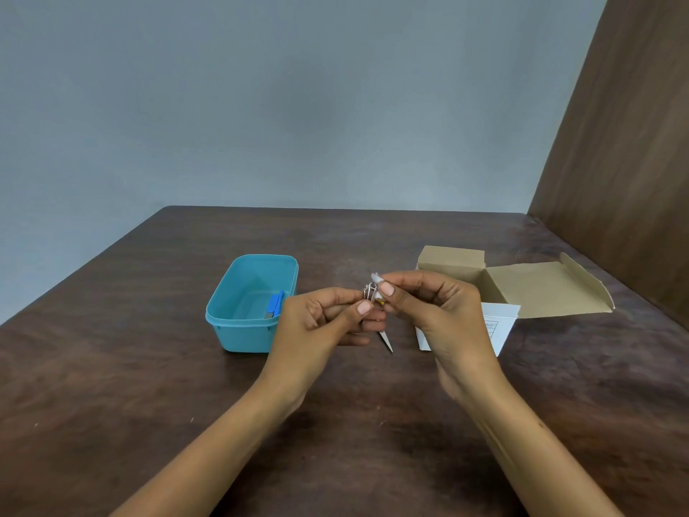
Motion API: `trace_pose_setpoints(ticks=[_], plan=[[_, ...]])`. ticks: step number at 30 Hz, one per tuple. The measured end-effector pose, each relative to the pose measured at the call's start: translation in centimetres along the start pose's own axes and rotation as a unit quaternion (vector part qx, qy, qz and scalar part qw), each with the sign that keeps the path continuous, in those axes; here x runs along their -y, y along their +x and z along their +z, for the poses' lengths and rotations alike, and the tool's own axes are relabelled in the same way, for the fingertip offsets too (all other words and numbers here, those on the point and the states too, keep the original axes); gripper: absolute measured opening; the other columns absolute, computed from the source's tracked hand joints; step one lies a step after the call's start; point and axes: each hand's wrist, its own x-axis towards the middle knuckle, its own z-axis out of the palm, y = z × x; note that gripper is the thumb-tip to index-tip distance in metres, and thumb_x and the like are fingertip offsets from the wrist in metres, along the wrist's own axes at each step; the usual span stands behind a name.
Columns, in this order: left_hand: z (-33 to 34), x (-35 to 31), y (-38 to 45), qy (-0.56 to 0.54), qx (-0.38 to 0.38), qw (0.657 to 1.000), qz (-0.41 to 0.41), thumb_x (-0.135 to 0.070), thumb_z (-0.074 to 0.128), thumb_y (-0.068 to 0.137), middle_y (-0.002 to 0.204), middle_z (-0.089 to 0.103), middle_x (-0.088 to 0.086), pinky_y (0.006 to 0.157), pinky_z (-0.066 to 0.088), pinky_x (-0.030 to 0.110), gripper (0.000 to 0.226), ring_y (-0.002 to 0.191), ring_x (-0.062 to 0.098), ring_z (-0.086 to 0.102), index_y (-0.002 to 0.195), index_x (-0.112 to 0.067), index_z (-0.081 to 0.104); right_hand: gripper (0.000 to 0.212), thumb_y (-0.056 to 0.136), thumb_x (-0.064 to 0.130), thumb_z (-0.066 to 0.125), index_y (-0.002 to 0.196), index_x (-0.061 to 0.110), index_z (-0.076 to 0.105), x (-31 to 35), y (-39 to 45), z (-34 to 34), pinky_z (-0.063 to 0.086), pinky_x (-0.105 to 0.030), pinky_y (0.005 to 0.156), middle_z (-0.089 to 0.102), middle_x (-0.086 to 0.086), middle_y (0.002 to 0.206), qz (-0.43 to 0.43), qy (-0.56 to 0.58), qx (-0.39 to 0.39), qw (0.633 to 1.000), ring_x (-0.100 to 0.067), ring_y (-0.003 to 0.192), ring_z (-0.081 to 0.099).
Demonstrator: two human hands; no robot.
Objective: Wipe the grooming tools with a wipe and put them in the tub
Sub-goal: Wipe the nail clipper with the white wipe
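Observation:
My left hand (324, 319) pinches a small metal nail clipper (368, 292) above the middle of the table. My right hand (432, 304) presses a small white wipe (376, 279) against the clipper's top. To the left stands the turquoise tub (238, 330), open, with a blue-handled tool (276, 304) lying inside at its right wall. A thin silver pointed tool (387, 341) lies on the table just below my hands, partly hidden by my fingers.
An open cardboard box (522, 285) with its flap spread lies at the right, and a white paper sheet (499, 326) lies in front of it. A brown wooden panel (626, 181) rises along the table's right edge. The dark wooden table (149, 386) meets a grey wall at the back.

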Motion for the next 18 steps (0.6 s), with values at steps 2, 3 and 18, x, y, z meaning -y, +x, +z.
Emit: trace_pose_setpoints(ticks=[2,3,18], plan=[[-0.05,-0.11,0.12,-0.053,0.009,0.998,-0.032,-0.013,0.06,0.086,0.093,0.075,0.012,0.069,0.059,0.026,0.021,0.09,0.021,0.072,0.103,-0.005,0.068,0.009,0.076,0.003,0.071,0.086,0.003,0.072,0.11,0.03,-0.02,0.055,-0.021,0.069,0.075,-0.009,0.084,-0.02,-0.009,-0.025,0.999,-0.014,0.077,0.069],[-0.1,-0.19,0.17,-0.085,0.011,0.995,-0.051,-0.015,0.059,0.085,0.094,0.075,0.013,0.068,0.059,0.025,0.022,0.091,0.021,0.072,0.103,-0.004,0.068,0.008,0.078,0.003,0.071,0.086,0.005,0.072,0.14,0.08,-0.08,0.054,-0.021,0.071,0.075,-0.008,0.084,-0.046,-0.032,-0.038,0.998,-0.014,0.08,0.07],[-0.56,-0.13,0.44,-0.171,0.002,0.976,-0.134,-0.019,0.065,0.072,0.078,0.073,0.004,0.061,0.056,0.017,0.031,0.069,0.007,0.068,0.098,-0.003,0.072,0.021,0.076,0.001,0.074,0.088,0.018,0.076,-0.74,0.12,0.16,0.044,-0.007,0.067,0.07,0.005,0.083,-0.293,-0.373,0.01,0.88,-0.002,0.078,0.062]])
